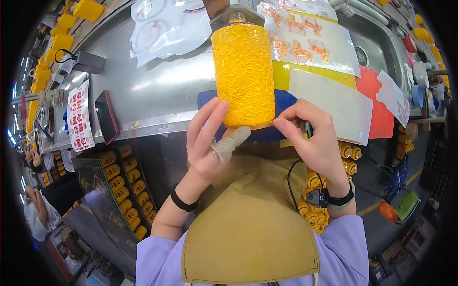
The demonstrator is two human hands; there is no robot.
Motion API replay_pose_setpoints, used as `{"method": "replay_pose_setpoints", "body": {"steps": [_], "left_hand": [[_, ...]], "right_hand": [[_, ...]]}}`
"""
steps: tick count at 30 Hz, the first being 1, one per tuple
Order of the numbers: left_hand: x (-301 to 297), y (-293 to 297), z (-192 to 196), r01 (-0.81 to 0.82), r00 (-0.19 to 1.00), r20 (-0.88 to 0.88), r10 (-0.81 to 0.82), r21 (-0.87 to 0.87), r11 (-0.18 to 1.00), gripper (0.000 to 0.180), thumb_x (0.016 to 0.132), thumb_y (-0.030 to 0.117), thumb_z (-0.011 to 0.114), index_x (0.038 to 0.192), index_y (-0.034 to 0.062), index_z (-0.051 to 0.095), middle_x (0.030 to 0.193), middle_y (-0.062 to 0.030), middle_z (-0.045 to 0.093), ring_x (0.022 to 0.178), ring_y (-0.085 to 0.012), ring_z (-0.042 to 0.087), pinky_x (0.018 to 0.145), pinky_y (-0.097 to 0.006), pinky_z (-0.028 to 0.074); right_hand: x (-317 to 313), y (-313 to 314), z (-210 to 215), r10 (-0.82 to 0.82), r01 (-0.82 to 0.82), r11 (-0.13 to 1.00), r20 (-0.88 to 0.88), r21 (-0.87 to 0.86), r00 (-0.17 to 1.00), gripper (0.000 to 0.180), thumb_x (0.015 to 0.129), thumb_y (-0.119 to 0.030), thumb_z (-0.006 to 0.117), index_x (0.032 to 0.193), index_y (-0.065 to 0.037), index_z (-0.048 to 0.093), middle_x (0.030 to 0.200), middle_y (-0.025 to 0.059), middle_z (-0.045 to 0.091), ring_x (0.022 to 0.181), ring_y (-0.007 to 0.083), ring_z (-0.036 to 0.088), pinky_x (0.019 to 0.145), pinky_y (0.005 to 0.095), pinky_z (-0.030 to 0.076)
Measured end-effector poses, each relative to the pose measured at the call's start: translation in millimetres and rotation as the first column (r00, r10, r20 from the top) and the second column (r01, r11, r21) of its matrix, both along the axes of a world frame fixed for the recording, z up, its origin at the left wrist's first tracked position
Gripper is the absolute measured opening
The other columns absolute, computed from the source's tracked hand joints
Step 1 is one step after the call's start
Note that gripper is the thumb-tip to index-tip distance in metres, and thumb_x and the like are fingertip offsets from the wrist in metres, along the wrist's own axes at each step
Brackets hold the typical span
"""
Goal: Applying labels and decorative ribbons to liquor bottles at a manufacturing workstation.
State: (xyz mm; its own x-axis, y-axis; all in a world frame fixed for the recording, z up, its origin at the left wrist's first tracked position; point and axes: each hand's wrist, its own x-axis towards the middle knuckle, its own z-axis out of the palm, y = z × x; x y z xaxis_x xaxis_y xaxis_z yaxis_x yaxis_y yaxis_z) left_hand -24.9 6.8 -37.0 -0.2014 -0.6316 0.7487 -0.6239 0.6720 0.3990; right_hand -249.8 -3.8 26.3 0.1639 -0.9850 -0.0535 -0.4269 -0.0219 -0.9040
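Note:
A yellow bottle (244, 71) with a raised floral pattern lies in front of me on a blue cloth (285, 98), its clear neck (237, 17) pointing away. Along its near bottom edge runs a thin orange strip (260, 126). My left hand (207, 143) steadies the bottle at the lower left, two fingers against its side; a pale cloth-wrapped digit touches the bottom edge. At the lower right corner, my right hand (310, 131) pinches where the strip ends. Something small and dark green shows among the right fingers, too hidden to name.
Sticker sheets (305, 40) and a white sheet (329, 105) lie right, beside a red sheet (374, 90) and a sink drain (361, 56). Left are a phone (106, 117), a printed label sheet (80, 117) and a grey box (88, 62). Yellow bottles (121, 194) fill a crate below.

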Motion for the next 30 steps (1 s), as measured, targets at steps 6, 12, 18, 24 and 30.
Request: {"method": "replay_pose_setpoints", "body": {"steps": [6,12,18,24,30], "left_hand": [[-6.6,-4.9,11.9,0.067,0.997,0.034,-0.07,0.09,0.994,0.025,0.071,0.002,0.085,0.095,0.0102,0.082,0.125,-0.0133,0.07,0.12,-0.0382,0.062,0.096,-0.044,0.058],[-2.6,-8.2,-5.9,0.067,0.979,-0.198,-0.047,0.094,0.993,0.027,0.071,-0.004,0.084,0.095,0.0086,0.082,0.122,-0.0108,0.071,0.117,-0.0393,0.065,0.096,-0.044,0.06],[-2.2,-0.2,2.9,0.026,0.999,-0.041,-0.025,0.025,0.999,0.022,0.077,-0.002,0.083,0.096,0.0075,0.079,0.131,-0.0184,0.066,0.12,-0.0396,0.064,0.101,-0.043,0.056],[-5.9,-7.8,14.1,0.104,0.994,-0.052,-0.098,0.126,0.987,0.024,0.07,-0.002,0.084,0.092,0.0051,0.08,0.124,-0.0151,0.07,0.12,-0.0405,0.064,0.095,-0.045,0.058],[-5.5,-1.0,0.9,0.096,0.943,-0.332,0.005,0.286,0.953,0.022,0.074,-0.009,0.08,0.094,0.0015,0.079,0.123,-0.0162,0.069,0.122,-0.0413,0.064,0.102,-0.046,0.057]], "right_hand": [[-1.2,-1.1,-1.6,-0.004,0.004,1.0,0.007,-0.006,1.0,0.015,0.089,-0.009,0.076,0.086,0.003,0.068,0.074,0.0098,0.059,0.066,0.0188,0.056,0.063,0.0328,0.044],[2.6,2.0,0.7,0.007,-0.007,1.0,0.038,-0.009,0.999,0.014,0.088,-0.008,0.076,0.086,0.003,0.068,0.073,0.0092,0.058,0.065,0.0184,0.054,0.062,0.0325,0.043],[0.6,2.0,2.1,-0.008,0.008,1.0,0.02,-0.011,1.0,0.014,0.089,-0.009,0.076,0.086,0.003,0.068,0.074,0.0092,0.058,0.065,0.0184,0.054,0.062,0.0327,0.043],[2.3,1.3,-0.8,-0.017,0.017,1.0,0.035,-0.002,0.999,0.014,0.089,-0.009,0.076,0.086,0.003,0.069,0.074,0.01,0.059,0.065,0.0188,0.055,0.062,0.0331,0.044],[3.3,2.1,-0.5,-0.001,0.001,1.0,0.022,-0.023,1.0,0.015,0.09,-0.01,0.075,0.086,0.003,0.069,0.074,0.0104,0.06,0.065,0.019,0.056,0.062,0.0333,0.045]]}}
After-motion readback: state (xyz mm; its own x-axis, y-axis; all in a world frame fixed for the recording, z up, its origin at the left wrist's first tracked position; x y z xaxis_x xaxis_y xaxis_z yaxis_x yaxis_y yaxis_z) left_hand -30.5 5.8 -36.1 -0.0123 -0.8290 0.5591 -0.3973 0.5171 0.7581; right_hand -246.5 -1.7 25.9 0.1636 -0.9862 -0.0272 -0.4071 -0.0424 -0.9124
